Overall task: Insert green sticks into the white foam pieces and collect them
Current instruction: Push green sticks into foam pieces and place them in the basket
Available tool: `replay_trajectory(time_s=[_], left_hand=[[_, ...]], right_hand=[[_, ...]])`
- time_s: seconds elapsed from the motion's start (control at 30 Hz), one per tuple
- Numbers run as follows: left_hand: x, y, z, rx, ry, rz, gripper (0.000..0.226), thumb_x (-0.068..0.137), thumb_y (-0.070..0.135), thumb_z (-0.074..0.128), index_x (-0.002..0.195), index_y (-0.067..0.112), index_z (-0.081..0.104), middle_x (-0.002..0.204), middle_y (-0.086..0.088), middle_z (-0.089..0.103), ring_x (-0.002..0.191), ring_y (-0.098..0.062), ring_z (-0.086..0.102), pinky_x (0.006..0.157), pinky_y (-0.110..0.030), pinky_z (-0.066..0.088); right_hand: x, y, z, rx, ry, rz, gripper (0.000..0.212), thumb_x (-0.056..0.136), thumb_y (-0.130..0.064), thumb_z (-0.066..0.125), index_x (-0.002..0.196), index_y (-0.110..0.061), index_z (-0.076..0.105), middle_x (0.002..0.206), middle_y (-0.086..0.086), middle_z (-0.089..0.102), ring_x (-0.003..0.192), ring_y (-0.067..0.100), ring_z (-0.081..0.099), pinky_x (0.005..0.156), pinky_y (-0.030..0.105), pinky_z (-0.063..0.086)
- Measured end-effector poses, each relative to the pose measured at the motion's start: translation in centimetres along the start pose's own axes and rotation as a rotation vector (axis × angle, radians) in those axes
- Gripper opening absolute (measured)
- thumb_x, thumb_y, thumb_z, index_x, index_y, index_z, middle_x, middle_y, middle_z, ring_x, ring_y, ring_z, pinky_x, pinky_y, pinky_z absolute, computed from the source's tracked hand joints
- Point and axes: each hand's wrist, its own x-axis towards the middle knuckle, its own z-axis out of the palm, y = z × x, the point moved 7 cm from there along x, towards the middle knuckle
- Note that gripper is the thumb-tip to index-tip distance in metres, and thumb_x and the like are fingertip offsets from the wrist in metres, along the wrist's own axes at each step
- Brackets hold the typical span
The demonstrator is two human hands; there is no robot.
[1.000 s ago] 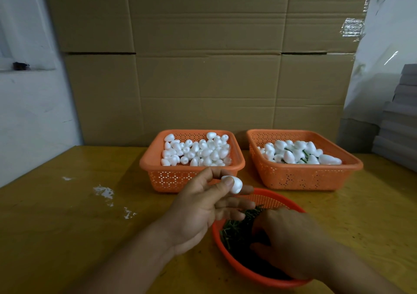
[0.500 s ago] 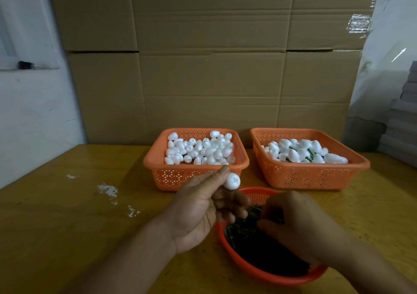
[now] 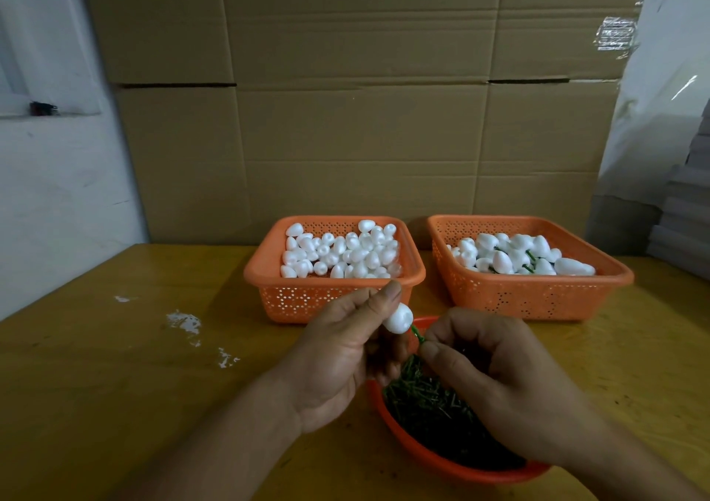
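Note:
My left hand (image 3: 338, 354) pinches a white foam piece (image 3: 398, 318) between thumb and fingers, above the far rim of a round orange bowl (image 3: 434, 458) full of green sticks (image 3: 426, 400). My right hand (image 3: 495, 381) pinches one green stick (image 3: 418, 335), whose tip meets the foam piece. Behind stand two orange baskets: the left basket (image 3: 330, 297) holds plain foam pieces, the right basket (image 3: 538, 293) holds foam pieces with green sticks in them.
The yellow table (image 3: 115, 385) has white paint flecks (image 3: 184, 322) on its left part. A wall of cardboard boxes (image 3: 353, 116) stands right behind the baskets. Grey stacked sheets (image 3: 687, 231) lie at the far right.
My right hand has come up out of the bowl with a green stick and brought it to the foam piece. My left hand has turned the foam piece toward it.

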Motion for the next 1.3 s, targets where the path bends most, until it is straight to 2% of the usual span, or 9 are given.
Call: replay_trajectory(time_s=[0.07, 0.37, 0.57, 0.77, 0.93, 1.1, 1.23, 1.3], left_hand=[[0.0, 0.0, 0.1, 0.006, -0.003, 0.0, 0.04, 0.081, 0.052, 0.066, 0.085, 0.013, 0.06, 0.065, -0.007, 0.06, 0.057, -0.018, 0.054, 0.051, -0.025, 0.042], [-0.2, 0.1, 0.4, 0.051, -0.011, 0.018, 0.032, 0.079, 0.048, 0.069, 0.076, 0.017, 0.061, 0.063, -0.007, 0.059, 0.056, -0.018, 0.054, 0.05, -0.026, 0.041], [-0.2, 0.3, 0.4, 0.068, -0.012, 0.046, 0.026, 0.083, 0.043, 0.073, 0.075, 0.02, 0.065, 0.063, -0.007, 0.061, 0.054, -0.017, 0.055, 0.05, -0.025, 0.042], [-0.2, 0.2, 0.4, 0.114, -0.022, 0.071, 0.025, 0.079, 0.037, 0.076, 0.084, 0.014, 0.066, 0.066, -0.008, 0.063, 0.056, -0.017, 0.056, 0.05, -0.025, 0.043], [-0.1, 0.6, 0.2, 0.131, 0.0, 0.145, 0.018, 0.08, 0.034, 0.078, 0.082, 0.02, 0.067, 0.067, -0.008, 0.064, 0.055, -0.017, 0.056, 0.05, -0.025, 0.045], [-0.1, 1.1, -0.1, 0.189, 0.077, 0.247, 0.029, 0.073, 0.043, 0.08, 0.083, 0.019, 0.066, 0.069, -0.007, 0.068, 0.055, -0.016, 0.058, 0.051, -0.024, 0.047], [-0.3, 1.4, 0.0, 0.245, 0.118, 0.33, 0.027, 0.074, 0.047, 0.079, 0.085, 0.023, 0.071, 0.073, -0.005, 0.071, 0.06, -0.012, 0.062, 0.057, -0.021, 0.048], [-0.5, 1.7, 0.2, 0.272, 0.12, 0.381, 0.023, 0.077, 0.045, 0.077, 0.086, 0.024, 0.074, 0.073, -0.002, 0.071, 0.061, -0.009, 0.063, 0.059, -0.018, 0.049]], right_hand=[[0.0, -0.2, 0.1, -0.002, -0.006, -0.017, 0.019, 0.093, -0.028, 0.062, 0.077, -0.02, 0.068, 0.062, 0.001, 0.062, 0.053, 0.01, 0.052, 0.051, 0.03, 0.041], [0.1, -0.1, 0.2, -0.041, -0.025, -0.015, 0.021, 0.094, -0.027, 0.061, 0.074, -0.02, 0.065, 0.061, -0.001, 0.059, 0.054, 0.011, 0.051, 0.052, 0.026, 0.039], [0.0, -0.3, 0.2, -0.076, -0.019, -0.041, 0.02, 0.095, -0.023, 0.063, 0.075, -0.023, 0.066, 0.059, -0.009, 0.057, 0.052, 0.008, 0.05, 0.051, 0.014, 0.034], [-0.1, -0.9, 0.3, -0.167, -0.012, -0.109, 0.021, 0.095, -0.015, 0.064, 0.08, -0.029, 0.066, 0.061, -0.021, 0.057, 0.054, 0.004, 0.055, 0.053, 0.008, 0.033], [-0.2, -0.8, -0.1, -0.135, 0.079, -0.085, 0.023, 0.093, -0.015, 0.069, 0.08, -0.033, 0.07, 0.066, -0.023, 0.065, 0.056, 0.001, 0.06, 0.052, 0.006, 0.037], [-0.1, -0.2, -0.2, -0.019, 0.153, 0.0, 0.017, 0.09, -0.016, 0.074, 0.079, -0.029, 0.076, 0.07, -0.017, 0.072, 0.058, 0.001, 0.065, 0.054, 0.009, 0.043], [-0.2, 0.4, -0.2, 0.103, 0.173, 0.056, 0.008, 0.088, -0.026, 0.074, 0.081, -0.031, 0.076, 0.064, -0.001, 0.071, 0.048, 0.007, 0.054, 0.046, 0.022, 0.041], [-0.2, 0.3, -0.2, 0.159, 0.185, 0.062, 0.007, 0.085, -0.032, 0.073, 0.08, -0.031, 0.077, 0.063, 0.003, 0.07, 0.048, 0.013, 0.056, 0.046, 0.029, 0.044]])
